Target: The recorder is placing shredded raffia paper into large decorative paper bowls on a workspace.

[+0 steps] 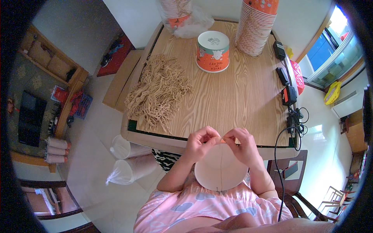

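Note:
A paper bucket (208,167) with a white inside rests in my lap, its open mouth facing up toward me. A thin tan cord (221,167) runs straight across that mouth from the near rim to the far rim. At the far rim my left hand (202,143) and my right hand (243,144) meet, fingertips pinched close together on the cord's end. The knot or hole between the fingertips is too small to make out. Beyond them on the table lies a loose heap of tan cords (157,93). An orange and teal printed bucket (213,58) stands upside down farther back.
A tall stack of nested buckets (256,27) stands at the table's back right, another stack (175,9) in clear plastic at back left. Black adapters and cables (289,97) line the right edge. Bagged bucket stacks (134,169) lie on the floor at left. A chair (299,198) stands right.

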The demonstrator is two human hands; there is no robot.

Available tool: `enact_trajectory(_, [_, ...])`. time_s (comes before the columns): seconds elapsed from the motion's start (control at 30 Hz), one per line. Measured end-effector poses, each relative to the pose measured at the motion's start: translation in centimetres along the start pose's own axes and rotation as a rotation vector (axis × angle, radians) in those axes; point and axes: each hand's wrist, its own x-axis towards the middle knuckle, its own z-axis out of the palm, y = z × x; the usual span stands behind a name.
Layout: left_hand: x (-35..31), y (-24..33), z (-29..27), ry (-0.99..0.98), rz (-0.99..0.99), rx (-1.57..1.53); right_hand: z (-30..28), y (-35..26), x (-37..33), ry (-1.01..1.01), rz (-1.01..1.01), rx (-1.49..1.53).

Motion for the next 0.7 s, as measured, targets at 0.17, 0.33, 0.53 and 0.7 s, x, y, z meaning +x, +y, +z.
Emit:
enact_trajectory(0.17, [0.4, 1.1, 0.5, 0.142, -0.009, 0.057, -0.1, 0.2, -0.1, 0.012, 0.029, -0.004])
enact_trajectory(0.33, [0.4, 2.4, 0.6, 0.003, 0.093, 0.502, -0.3, -0.2, 0.0, 0.011, -0.006, -0.015])
enact_trajectory(0.53, [0.5, 3.1, 0.9, 0.009, 0.065, 0.580, -0.3, 0.1, 0.2, 0.005, -0.046, -0.013])
enact_trajectory(0.7, [0.7, 2.4, 0.7, 0.022, 0.122, 0.568, -0.5, 0.4, 0.2, -0.022, -0.021, 0.012])
